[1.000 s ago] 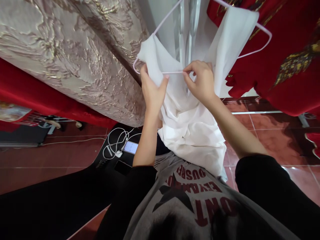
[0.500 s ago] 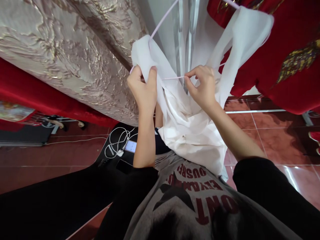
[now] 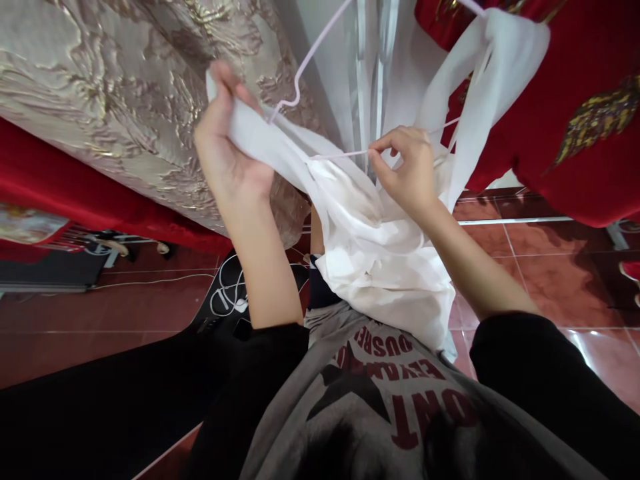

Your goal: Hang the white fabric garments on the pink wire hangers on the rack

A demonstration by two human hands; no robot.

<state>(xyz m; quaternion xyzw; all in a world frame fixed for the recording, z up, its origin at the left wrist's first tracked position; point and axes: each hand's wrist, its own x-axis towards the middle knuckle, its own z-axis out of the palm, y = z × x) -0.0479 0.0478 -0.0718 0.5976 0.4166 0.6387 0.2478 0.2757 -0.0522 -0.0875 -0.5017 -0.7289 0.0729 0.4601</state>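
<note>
A white garment point(image 3: 385, 267) with wide straps lies bunched over my lap, its upper part hanging on a thin pale-pink clothes hanger point(image 3: 321, 43). My left hand point(image 3: 235, 147), slightly blurred, holds the left strap out to the side, pulled away from the hanger's notched shoulder. Between thumb and fingertips, my right hand point(image 3: 407, 163) pinches the hanger's thin bottom bar. The right strap is looped over the hanger's other end at the upper right. The hanger's hook is out of view.
Patterned beige fabric point(image 3: 125, 100) hangs at the left, and red garments with gold sequins point(image 3: 530, 120) hang at the right. A black seat point(image 3: 150, 387) beside me carries a white cable point(image 3: 220, 303) and charger. Red tiles point(image 3: 545, 267) cover the floor.
My left hand has moved left and up, drawing the left strap outward and uncovering the hanger's notched shoulder. My right hand stays almost in place on the bottom bar.
</note>
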